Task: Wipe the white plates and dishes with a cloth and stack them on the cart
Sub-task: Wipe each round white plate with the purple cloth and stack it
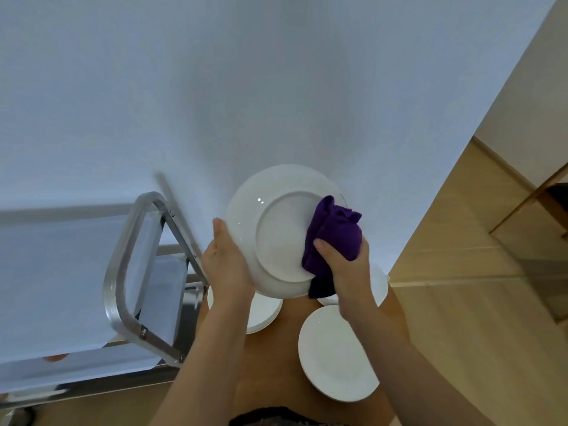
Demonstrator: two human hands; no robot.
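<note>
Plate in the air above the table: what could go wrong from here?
1. The white plate is held tilted, underside showing, only by the left hand at its rim while the right hand presses the purple cloth on it; a hard push could slip it loose.
2. It hangs over the plate stacks on the wooden table; a drop could chip them.

Dining room: steel cart (123, 272), plate stacks (335, 355)
</note>
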